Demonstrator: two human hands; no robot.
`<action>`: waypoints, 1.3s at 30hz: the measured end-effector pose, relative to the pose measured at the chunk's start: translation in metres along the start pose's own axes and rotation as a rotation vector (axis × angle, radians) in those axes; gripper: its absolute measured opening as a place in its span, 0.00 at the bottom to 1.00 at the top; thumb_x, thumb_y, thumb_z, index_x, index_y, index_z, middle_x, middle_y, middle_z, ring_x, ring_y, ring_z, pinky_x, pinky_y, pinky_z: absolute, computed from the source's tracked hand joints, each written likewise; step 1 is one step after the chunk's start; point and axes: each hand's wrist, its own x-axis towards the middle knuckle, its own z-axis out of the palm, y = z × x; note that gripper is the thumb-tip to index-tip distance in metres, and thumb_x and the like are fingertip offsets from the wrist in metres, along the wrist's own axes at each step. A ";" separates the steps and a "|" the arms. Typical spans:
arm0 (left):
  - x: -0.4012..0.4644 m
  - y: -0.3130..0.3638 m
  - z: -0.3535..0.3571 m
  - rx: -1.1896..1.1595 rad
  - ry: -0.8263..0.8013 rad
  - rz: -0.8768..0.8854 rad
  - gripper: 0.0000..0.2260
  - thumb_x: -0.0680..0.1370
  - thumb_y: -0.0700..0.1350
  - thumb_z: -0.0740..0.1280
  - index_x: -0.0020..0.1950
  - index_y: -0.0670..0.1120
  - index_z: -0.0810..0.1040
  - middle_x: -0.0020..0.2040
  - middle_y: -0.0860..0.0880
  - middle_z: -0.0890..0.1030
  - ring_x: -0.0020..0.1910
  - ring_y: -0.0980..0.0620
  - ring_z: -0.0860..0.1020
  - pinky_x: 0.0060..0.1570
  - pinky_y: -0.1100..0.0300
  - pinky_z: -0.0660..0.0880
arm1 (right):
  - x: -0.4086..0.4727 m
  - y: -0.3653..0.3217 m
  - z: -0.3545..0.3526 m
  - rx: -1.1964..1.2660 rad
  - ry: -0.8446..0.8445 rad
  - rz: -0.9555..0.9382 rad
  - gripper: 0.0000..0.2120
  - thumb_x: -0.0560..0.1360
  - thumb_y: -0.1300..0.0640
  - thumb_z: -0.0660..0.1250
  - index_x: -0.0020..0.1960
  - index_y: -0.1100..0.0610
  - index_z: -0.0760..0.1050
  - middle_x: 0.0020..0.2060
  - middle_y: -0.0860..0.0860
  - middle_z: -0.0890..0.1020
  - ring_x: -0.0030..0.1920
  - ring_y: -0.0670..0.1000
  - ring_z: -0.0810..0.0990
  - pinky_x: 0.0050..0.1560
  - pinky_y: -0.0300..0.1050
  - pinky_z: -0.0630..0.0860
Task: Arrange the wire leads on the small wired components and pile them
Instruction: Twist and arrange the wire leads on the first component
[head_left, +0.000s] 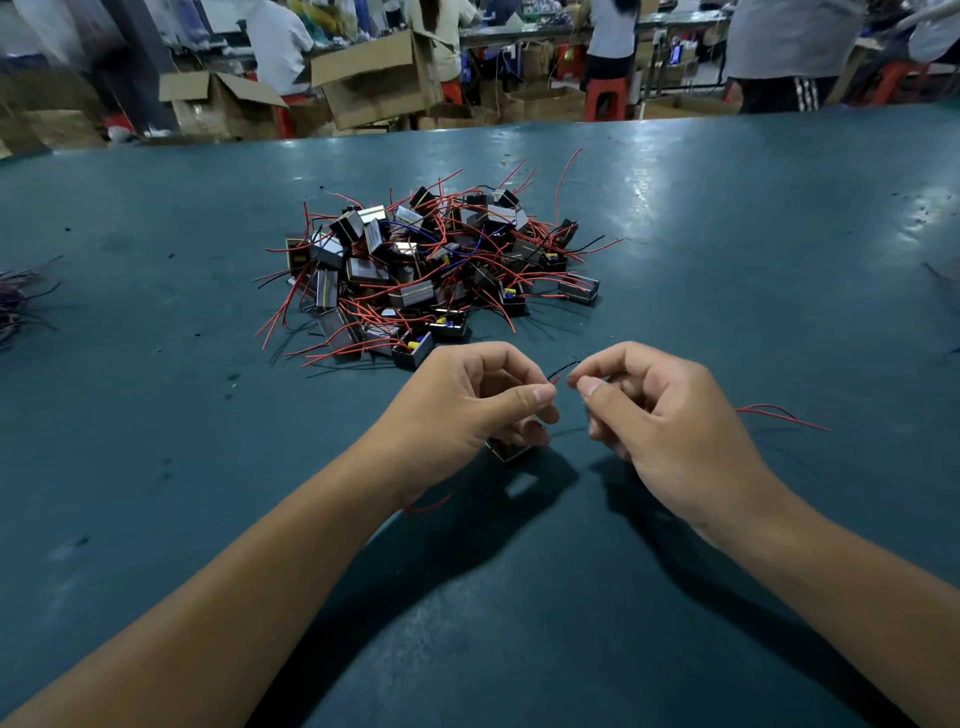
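Just below the middle of the frame, two bare forearms reach in from the lower corners and meet over the green bench, hands nearly touching. On the left side, the left hand is turned palm inward with its fingers curled; thumb and forefinger pinch the tip of a red lead, while the lower fingers curl round a small dark component that peeks out beneath them, close to the bench; whether it touches the surface cannot be told. On the right side, the right hand is also curled, its thumb and forefinger pressed together on the end of a thin black lead that arcs between the two hands. A short stretch of red wire shows under the left wrist, and two more red wires trail out on the bench to the right of the right hand. Above the hands, at centre frame, lies the pile of small boxy components, tangled with red, black and a few blue leads; its near edge sits just beyond the left knuckles. At the far left edge a bundle of dark wires rests on the bench. Across the top of the frame, beyond the bench's far edge, stand open cardboard boxes, red stools and several people at other benches.
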 end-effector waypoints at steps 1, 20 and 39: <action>0.000 0.000 0.001 0.002 0.003 0.000 0.04 0.79 0.38 0.69 0.49 0.37 0.79 0.44 0.39 0.86 0.38 0.47 0.84 0.43 0.59 0.81 | 0.000 0.000 0.001 0.007 -0.005 0.000 0.06 0.80 0.58 0.66 0.46 0.51 0.79 0.27 0.48 0.80 0.28 0.51 0.69 0.31 0.47 0.66; 0.000 -0.002 0.004 -0.030 0.009 0.012 0.05 0.78 0.39 0.71 0.48 0.36 0.81 0.40 0.42 0.85 0.36 0.49 0.83 0.42 0.61 0.81 | -0.002 -0.001 0.009 0.157 0.021 0.018 0.03 0.76 0.61 0.70 0.44 0.56 0.81 0.28 0.47 0.80 0.28 0.41 0.74 0.31 0.30 0.69; 0.001 -0.004 0.004 -0.022 -0.001 0.021 0.04 0.77 0.39 0.72 0.50 0.39 0.81 0.41 0.44 0.86 0.37 0.49 0.84 0.41 0.61 0.81 | -0.001 -0.002 0.012 0.155 0.049 -0.028 0.05 0.76 0.63 0.70 0.42 0.58 0.79 0.30 0.49 0.82 0.31 0.43 0.77 0.34 0.32 0.71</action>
